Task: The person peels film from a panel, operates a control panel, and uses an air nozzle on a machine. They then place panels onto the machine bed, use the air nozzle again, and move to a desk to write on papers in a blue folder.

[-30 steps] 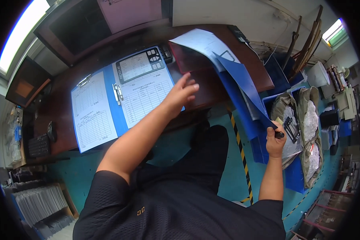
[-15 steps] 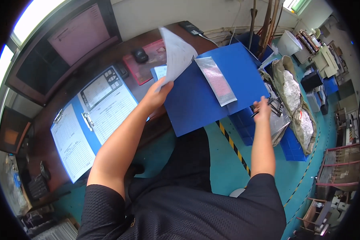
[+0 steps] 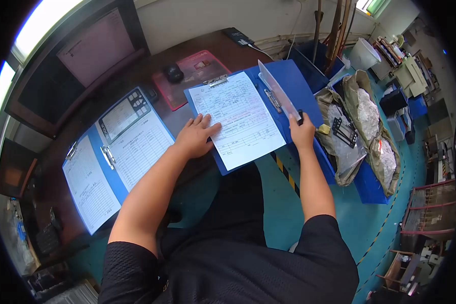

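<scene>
A blue clipboard folder (image 3: 301,76) lies spread in front of me, partly over the desk. A printed form with handwriting (image 3: 240,114) lies on its left half, its top edge under a metal clip (image 3: 215,80). My left hand (image 3: 197,136) rests open on the form's left edge, fingers spread. On the right half, a narrow pale plastic strip (image 3: 278,90) stands tilted, nearly edge-on, beside a second clip (image 3: 272,100). My right hand (image 3: 303,133) is closed round its lower end, with a black pen (image 3: 301,117) showing between the fingers.
Another opened blue clipboard folder (image 3: 121,190) with forms and a grey keypad device (image 3: 121,119) lies left. A mouse (image 3: 175,73) sits on a red mat (image 3: 200,63). Monitors (image 3: 96,45) stand behind. Right of the folder are blue bins (image 3: 372,187) with sacks (image 3: 362,83).
My left hand has lowered the lifted paper onto the folder and now lies on it. My right hand has moved left and taken hold of the plastic strip, which was lying flat.
</scene>
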Tool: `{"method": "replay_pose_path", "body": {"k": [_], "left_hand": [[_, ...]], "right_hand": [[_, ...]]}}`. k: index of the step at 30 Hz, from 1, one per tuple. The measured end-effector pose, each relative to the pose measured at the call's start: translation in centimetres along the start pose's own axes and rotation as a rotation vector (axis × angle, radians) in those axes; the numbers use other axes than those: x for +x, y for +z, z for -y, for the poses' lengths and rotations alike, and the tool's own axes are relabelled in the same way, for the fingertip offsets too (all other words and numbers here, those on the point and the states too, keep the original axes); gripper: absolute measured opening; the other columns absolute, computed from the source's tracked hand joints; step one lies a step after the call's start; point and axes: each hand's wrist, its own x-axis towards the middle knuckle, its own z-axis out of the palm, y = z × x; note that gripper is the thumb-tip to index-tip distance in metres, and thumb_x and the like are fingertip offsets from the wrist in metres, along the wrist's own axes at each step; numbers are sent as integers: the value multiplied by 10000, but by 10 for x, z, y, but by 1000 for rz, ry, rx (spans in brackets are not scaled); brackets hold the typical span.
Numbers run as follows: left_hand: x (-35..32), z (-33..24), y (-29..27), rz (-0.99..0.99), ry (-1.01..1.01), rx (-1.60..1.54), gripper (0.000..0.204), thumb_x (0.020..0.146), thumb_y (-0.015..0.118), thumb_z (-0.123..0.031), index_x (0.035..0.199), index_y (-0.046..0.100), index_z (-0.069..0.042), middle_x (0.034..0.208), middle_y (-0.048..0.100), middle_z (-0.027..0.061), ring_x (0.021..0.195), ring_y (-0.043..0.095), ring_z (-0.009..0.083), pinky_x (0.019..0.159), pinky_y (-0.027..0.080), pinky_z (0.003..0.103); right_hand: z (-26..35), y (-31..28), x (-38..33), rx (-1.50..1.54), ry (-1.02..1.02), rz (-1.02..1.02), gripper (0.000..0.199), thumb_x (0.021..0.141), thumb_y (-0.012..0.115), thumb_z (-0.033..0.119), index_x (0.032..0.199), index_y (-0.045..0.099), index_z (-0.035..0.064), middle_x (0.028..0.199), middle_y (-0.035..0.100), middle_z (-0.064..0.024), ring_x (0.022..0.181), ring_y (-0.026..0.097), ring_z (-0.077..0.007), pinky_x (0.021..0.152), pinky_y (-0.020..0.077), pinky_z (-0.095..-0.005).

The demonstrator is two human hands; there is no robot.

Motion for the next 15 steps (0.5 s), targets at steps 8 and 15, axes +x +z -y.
{"method": "replay_pose_path", "body": {"k": [8,15], "left_hand": [[-9,10,5,-15,-36,20,566,942,643,-307,1490,502,-307,1635,324,177,1527,269,377,1249,214,486],[-7,14,5,-47,-22,26,561,940,642,-298,1484,507,-291,1634,321,185,1526,261,392,1242,208,533]], "right_hand": [[-61,7,-21,312,674,-339,447,920,761,348,1090,554,-10,813,574,-47,560,554,-147,447,404,-293],[-15,24,-42,733,795,-20,212,990,669,278,1041,574,95,726,531,6,548,532,-117,410,334,-261]]}}
